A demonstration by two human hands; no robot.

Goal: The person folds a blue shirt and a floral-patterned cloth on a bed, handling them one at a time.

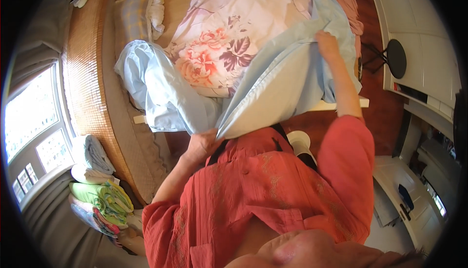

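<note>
Red shirt (273,190) nearest the lens, left hand (202,145) gripping the light blue sheet (282,80) corner at chest, right hand (327,43) pinching its far edge, sheet stretched over the bed (92,82) beside a floral quilt (229,39).

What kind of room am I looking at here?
Most likely a bedroom: a bed with a floral quilt, a pillow, and folded bedding stacked by the window.
</note>
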